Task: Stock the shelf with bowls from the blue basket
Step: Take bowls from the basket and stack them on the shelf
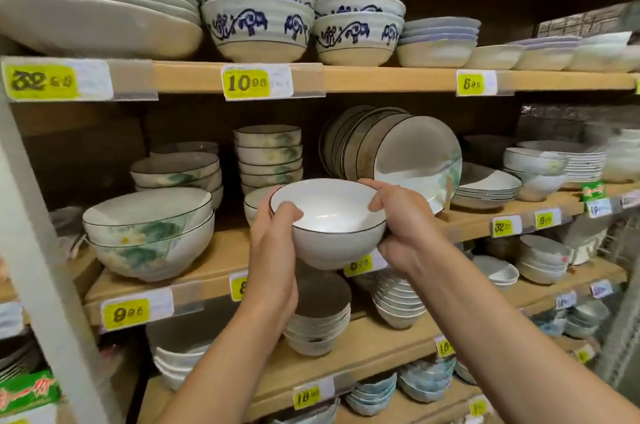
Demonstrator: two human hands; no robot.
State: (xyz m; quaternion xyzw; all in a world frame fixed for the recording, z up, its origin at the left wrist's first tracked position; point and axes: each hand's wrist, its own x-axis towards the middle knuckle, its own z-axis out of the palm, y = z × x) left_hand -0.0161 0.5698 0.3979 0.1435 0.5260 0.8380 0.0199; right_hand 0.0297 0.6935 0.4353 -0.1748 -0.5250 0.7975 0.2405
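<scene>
We've got the bowl [329, 226] in the air at the front edge of the middle shelf [214, 261], mouth up and tipped slightly toward us. Our left hand [273, 250] grips its left side, thumb over the rim. Our right hand [403, 228] clasps the right side the same way. Leaning plates [412, 150] stand just behind.

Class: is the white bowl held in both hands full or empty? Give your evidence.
Empty. The white bowl shows its glossy inside bare from the dark rim down to the bottom, with nothing in it.
</scene>
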